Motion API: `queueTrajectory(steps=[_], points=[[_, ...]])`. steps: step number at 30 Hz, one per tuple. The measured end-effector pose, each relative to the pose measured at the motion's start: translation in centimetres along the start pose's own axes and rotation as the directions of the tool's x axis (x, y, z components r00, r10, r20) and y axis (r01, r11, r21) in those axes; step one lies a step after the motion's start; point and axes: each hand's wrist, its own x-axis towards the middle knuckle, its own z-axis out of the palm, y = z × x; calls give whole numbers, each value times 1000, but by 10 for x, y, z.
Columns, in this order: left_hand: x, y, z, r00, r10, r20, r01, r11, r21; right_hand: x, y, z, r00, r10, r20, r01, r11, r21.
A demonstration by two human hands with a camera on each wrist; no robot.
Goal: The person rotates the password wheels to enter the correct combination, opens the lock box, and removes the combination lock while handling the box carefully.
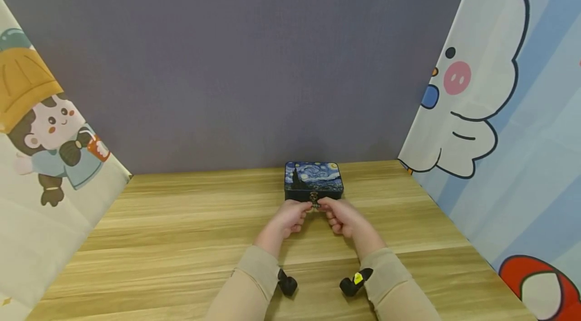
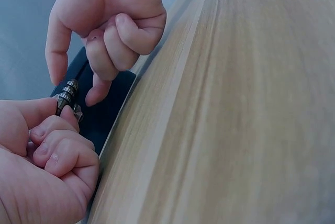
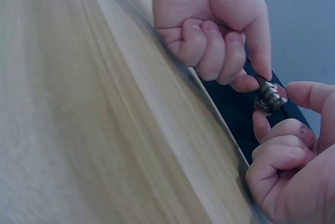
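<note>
At the far side of the table is a box (image 1: 313, 178) with a blue starry-night painting on its lid and a dark front. A small combination padlock (image 3: 271, 96) with ridged dials hangs at the front latch. My left hand (image 1: 289, 216) pinches one end of this padlock between thumb and index finger, its other fingers folded in. Around the padlock's other end, my right hand (image 1: 343, 216) holds thumb and index finger apart, with slight gaps visible in the left wrist view. Its remaining fingers are curled toward the palm.
The wooden table (image 1: 195, 225) extends toward me. Behind the box rises a grey panel (image 1: 254, 69). Cartoon-printed sheets flank the table, a cream one (image 1: 59, 230) on the left and a blue one (image 1: 540, 175) on the right.
</note>
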Motion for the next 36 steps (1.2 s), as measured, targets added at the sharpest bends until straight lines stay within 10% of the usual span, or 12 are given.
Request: queueTrajectory(steps=[36], points=[[-6, 2, 3, 1000, 2, -11, -2, 1000, 8, 1, 7, 12, 999, -31, -14, 32, 999, 24]])
